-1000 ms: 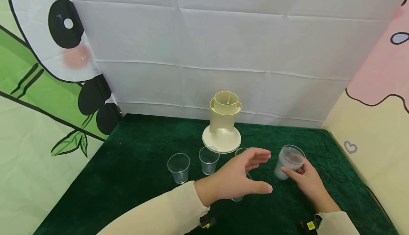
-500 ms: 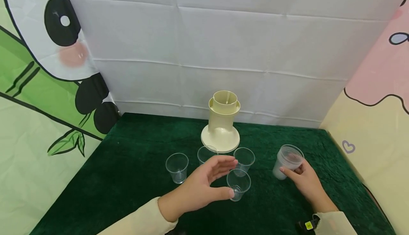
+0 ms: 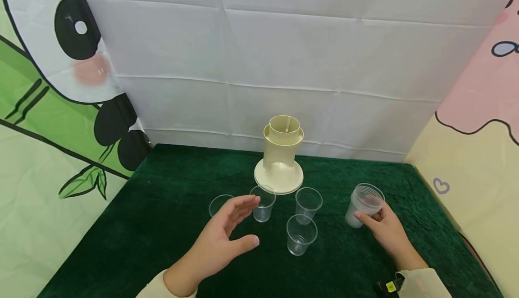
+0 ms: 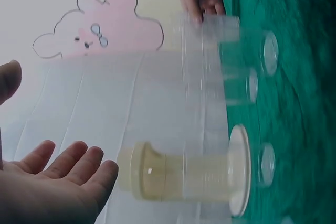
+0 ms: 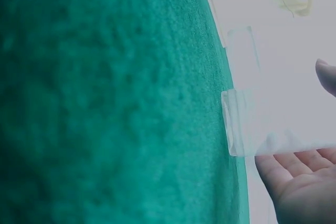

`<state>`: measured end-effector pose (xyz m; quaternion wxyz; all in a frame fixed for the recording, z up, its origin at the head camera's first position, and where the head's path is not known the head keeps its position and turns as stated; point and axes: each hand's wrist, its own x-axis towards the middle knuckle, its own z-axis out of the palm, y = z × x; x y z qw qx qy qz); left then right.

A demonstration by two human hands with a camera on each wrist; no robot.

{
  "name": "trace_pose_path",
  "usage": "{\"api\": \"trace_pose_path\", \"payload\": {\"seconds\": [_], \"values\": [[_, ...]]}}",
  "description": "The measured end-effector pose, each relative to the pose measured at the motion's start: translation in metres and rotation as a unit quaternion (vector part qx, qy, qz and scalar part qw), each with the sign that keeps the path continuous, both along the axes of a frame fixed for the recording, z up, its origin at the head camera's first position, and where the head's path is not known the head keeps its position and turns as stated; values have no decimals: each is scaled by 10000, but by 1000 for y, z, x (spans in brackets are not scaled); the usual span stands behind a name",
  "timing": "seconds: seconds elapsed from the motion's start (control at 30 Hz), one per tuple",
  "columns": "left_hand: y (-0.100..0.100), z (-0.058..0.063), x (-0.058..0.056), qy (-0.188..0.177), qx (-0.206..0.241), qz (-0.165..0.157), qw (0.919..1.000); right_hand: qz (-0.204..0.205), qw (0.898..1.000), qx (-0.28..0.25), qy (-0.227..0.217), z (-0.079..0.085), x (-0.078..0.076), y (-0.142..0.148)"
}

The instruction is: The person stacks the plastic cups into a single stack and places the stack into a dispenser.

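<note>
My left hand (image 3: 216, 244) is in the air over the left part of the table, fingers extended and thumb spread apart, holding nothing. Partly hidden behind it is a clear plastic cup (image 3: 216, 204). Three more clear cups stand upright to its right: one cup (image 3: 262, 211) just past the fingertips, a second cup (image 3: 309, 203) beside it, and a third cup (image 3: 301, 240) nearer the front. At the right, my right hand (image 3: 391, 232) grips a stack of nested clear plastic cups (image 3: 363, 203), thumb on the near side, the stack slightly tilted.
A cream-coloured cylindrical stand (image 3: 280, 156) with a round base is behind the cups, near the back edge. Green velvety cloth (image 3: 170, 199) covers the table. A white fabric backdrop (image 3: 284, 55) rises behind, with printed cartoon panels on both sides.
My left hand has moved left and toward me, away from the front-right cups, which are uncovered; the leftmost cup is now partly hidden. My right hand keeps the stack in place.
</note>
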<state>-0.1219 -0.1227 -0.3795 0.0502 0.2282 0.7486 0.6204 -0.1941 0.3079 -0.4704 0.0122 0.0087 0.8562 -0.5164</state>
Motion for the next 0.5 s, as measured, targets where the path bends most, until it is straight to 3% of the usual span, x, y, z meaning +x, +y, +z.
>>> {"api": "trace_pose_path", "payload": {"seconds": [0.33,0.5], "values": [[-21,-10,9,287,-286,948,9947,-18,10000,-15,31,3,1,-1],[-30,-12,13,216,-638,1588,9850,-6,10000,-67,4,3,0,-2]]}}
